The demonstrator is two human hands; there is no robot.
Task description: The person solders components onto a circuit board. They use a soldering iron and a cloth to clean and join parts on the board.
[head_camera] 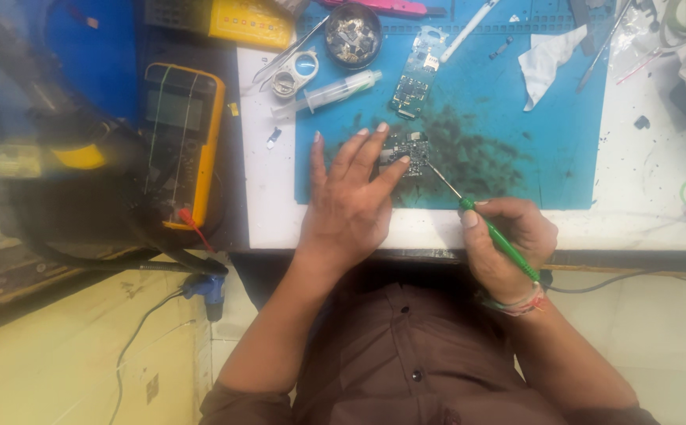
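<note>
Here, a blue mat (516, 118) is spread over the white table (264, 212). Pinned on it under the spread fingertips of the left hand (351, 201) lies a small circuit board (410, 149), probably light, stiff and fragile, best held by its edges. The right hand (508, 244) is clamped around a green-handled soldering iron (500, 240), tip touching the board.

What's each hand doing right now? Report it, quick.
Left hand: open, fingers spread, fingertips steadying the small circuit board.
Right hand: closed on the green-handled tool, tip at the board.
</note>
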